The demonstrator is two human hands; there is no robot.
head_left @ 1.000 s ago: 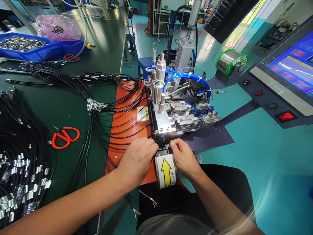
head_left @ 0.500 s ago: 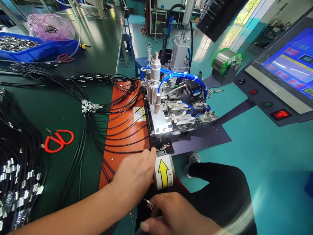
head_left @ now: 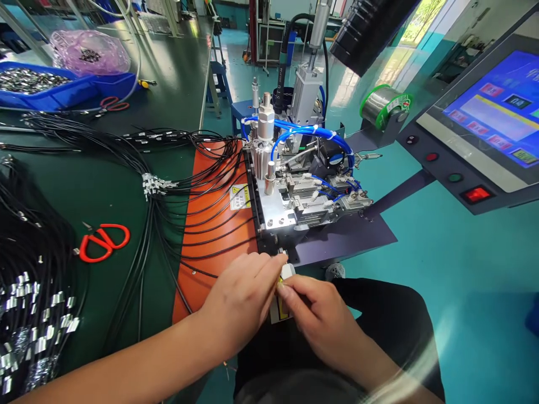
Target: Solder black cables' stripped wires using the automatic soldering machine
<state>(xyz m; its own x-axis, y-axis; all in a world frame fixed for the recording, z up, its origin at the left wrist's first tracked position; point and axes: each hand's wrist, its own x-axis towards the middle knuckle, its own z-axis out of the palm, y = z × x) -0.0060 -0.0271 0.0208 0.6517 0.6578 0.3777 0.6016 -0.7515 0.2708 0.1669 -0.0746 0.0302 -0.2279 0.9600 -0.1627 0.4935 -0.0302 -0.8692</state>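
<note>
My left hand (head_left: 248, 292) is closed, its fingertips at the front end of the machine's black cable-holding edge (head_left: 251, 196). A black cable (head_left: 200, 270) runs from the left under this hand. Against its fingertips, my right hand (head_left: 322, 308) pinches thumb and forefinger together; the cable end between them is mostly hidden. Both hands partly cover a white label with a yellow arrow (head_left: 283, 307). Several black cables lie side by side over the orange plate (head_left: 202, 289) and lead into the soldering machine (head_left: 273, 216). A bunch of silvery connectors (head_left: 154, 185) gathers their other ends.
Red-handled scissors (head_left: 103, 242) lie on the green table beside a pile of cables (head_left: 37, 314). Behind are a blue bin (head_left: 50, 95) of metal parts and a second pair of scissors (head_left: 114, 104). On the right are a solder spool (head_left: 385, 106) and a control screen (head_left: 492, 118).
My right hand has risen from below, where colored wire ends showed at its fingers, to meet my left fingertips. My left hand has shifted slightly right, and the label is now more covered.
</note>
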